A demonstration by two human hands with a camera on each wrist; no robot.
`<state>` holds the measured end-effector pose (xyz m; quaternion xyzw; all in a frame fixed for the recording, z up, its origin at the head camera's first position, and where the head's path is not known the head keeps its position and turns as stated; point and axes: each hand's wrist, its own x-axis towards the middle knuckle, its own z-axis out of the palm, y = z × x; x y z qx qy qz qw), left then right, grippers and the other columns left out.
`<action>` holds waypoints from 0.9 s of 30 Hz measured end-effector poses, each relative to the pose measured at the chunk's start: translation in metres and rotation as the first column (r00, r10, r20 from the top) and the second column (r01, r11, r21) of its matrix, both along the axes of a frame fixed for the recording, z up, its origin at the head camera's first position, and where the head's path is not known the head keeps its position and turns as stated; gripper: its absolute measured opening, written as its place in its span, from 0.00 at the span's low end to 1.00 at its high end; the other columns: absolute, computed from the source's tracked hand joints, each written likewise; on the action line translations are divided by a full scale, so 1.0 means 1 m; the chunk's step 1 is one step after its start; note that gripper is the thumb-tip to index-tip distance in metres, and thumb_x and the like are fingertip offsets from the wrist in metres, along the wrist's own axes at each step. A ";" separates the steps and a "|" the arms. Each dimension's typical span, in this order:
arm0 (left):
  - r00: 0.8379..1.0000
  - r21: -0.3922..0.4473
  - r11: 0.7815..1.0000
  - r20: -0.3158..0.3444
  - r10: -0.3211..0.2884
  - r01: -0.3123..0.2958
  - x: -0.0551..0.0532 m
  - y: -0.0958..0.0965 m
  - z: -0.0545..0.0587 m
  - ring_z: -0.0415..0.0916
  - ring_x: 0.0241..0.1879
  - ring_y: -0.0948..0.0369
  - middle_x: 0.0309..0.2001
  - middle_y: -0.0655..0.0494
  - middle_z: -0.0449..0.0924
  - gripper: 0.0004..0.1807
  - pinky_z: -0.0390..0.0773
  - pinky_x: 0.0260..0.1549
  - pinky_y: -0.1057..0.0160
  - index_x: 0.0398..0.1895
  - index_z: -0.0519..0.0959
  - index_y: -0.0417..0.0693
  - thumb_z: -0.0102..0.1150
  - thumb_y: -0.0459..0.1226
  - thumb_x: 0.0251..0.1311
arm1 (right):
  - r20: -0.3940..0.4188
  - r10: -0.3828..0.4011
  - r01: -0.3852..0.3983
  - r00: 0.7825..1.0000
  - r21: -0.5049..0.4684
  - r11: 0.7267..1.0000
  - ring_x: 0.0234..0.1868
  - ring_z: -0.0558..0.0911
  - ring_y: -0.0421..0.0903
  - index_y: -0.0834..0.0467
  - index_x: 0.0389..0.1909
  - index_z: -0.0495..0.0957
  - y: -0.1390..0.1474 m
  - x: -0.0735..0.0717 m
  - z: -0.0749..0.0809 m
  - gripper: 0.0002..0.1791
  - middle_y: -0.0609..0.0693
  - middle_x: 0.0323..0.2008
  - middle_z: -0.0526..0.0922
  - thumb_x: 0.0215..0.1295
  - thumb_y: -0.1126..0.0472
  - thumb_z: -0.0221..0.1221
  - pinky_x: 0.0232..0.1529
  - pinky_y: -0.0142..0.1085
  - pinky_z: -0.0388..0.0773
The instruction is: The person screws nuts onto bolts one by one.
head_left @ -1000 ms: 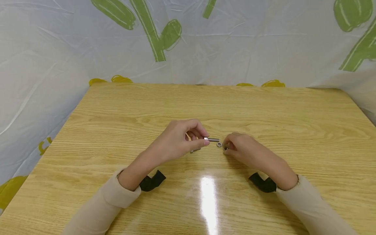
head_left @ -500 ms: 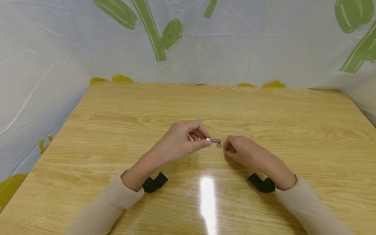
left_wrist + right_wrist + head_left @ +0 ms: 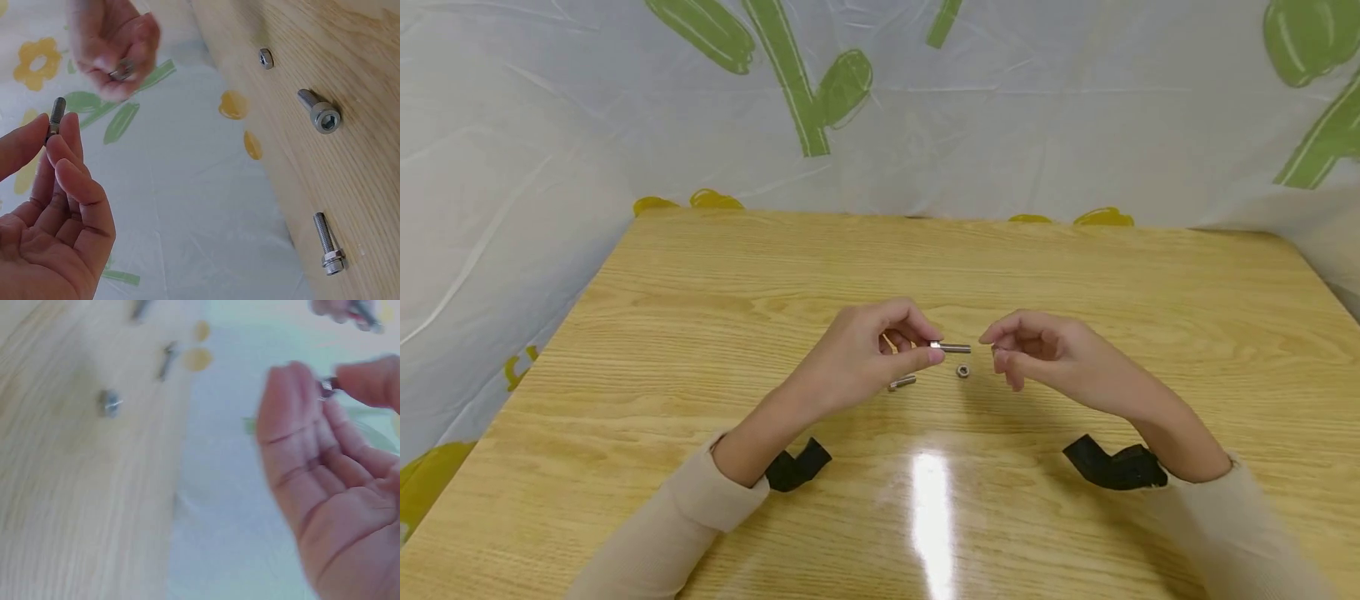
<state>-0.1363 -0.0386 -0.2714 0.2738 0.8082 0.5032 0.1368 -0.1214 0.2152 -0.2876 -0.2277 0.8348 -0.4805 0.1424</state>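
Note:
My left hand (image 3: 865,358) pinches a steel bolt (image 3: 955,348) near its head between thumb and fingertips, the threaded end pointing right. Facing it across a small gap, my right hand (image 3: 1052,354) is raised off the table and pinches a small steel nut (image 3: 326,389) between thumb and fingers. Below the bolt's tip, a second nut (image 3: 963,371) lies on the wooden table. The left wrist view also shows a socket-head bolt (image 3: 320,111) lying loose and a bolt with a nut on it (image 3: 327,244). In the head view my left hand hides one of these two.
The wooden table (image 3: 775,267) reaches back to a pale curtain (image 3: 962,125) with green and yellow plant prints. Black wrist mounts (image 3: 1112,464) sit under both wrists, near the beige sleeves. The right wrist view is blurred.
My right hand has picked up a nut from the table, risen and turned so its palm side shows more. The left hand keeps hold of the bolt and has shifted slightly.

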 end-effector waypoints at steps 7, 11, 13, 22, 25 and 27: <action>0.999 0.041 0.999 -0.029 0.034 -0.033 0.005 0.000 0.005 0.74 0.27 0.62 0.31 0.61 0.80 0.05 0.75 0.25 0.66 0.36 0.79 0.52 0.62 0.40 0.58 | 0.025 -0.010 0.016 1.000 -0.243 0.970 0.39 0.81 0.48 0.64 0.52 0.72 0.002 0.008 0.013 0.13 0.54 0.39 0.82 0.69 0.70 0.47 0.47 0.32 0.77; 0.995 0.071 0.997 -0.085 0.043 -0.037 0.008 0.000 0.008 0.74 0.28 0.65 0.30 0.62 0.80 0.05 0.76 0.28 0.67 0.36 0.79 0.51 0.62 0.39 0.58 | 0.041 -0.014 0.026 0.999 -0.331 0.943 0.41 0.83 0.49 0.66 0.51 0.72 -0.003 0.012 0.015 0.13 0.56 0.42 0.83 0.67 0.72 0.48 0.48 0.34 0.78; 0.992 0.093 0.995 -0.116 0.044 -0.033 0.010 0.000 0.008 0.74 0.28 0.66 0.30 0.62 0.80 0.05 0.76 0.29 0.68 0.35 0.79 0.50 0.62 0.38 0.57 | 0.039 -0.019 0.032 0.999 -0.362 0.932 0.41 0.83 0.49 0.67 0.50 0.71 -0.006 0.014 0.016 0.13 0.57 0.42 0.83 0.66 0.74 0.48 0.48 0.35 0.78; 0.981 0.149 0.989 -0.191 0.039 -0.010 0.014 0.002 0.011 0.72 0.29 0.68 0.30 0.61 0.81 0.04 0.75 0.30 0.69 0.34 0.80 0.48 0.63 0.36 0.56 | -0.072 0.016 -0.045 0.997 -0.421 0.906 0.42 0.84 0.47 0.68 0.48 0.72 -0.013 0.021 0.019 0.15 0.55 0.41 0.83 0.60 0.80 0.51 0.46 0.35 0.79; 0.979 0.151 0.989 -0.198 0.039 -0.008 0.015 0.002 0.011 0.72 0.28 0.68 0.29 0.61 0.81 0.05 0.75 0.29 0.70 0.34 0.80 0.48 0.63 0.37 0.56 | -0.166 0.019 -0.085 0.986 -0.396 0.914 0.43 0.84 0.44 0.68 0.47 0.73 -0.016 0.023 0.019 0.16 0.54 0.41 0.83 0.59 0.81 0.52 0.45 0.32 0.79; 0.979 0.151 0.989 -0.199 0.039 -0.008 0.016 0.003 0.011 0.72 0.28 0.69 0.29 0.61 0.80 0.05 0.74 0.29 0.70 0.34 0.80 0.48 0.63 0.37 0.56 | -0.230 0.007 -0.094 0.973 -0.368 0.925 0.42 0.84 0.43 0.69 0.48 0.72 -0.019 0.024 0.020 0.16 0.53 0.42 0.82 0.59 0.80 0.53 0.43 0.30 0.79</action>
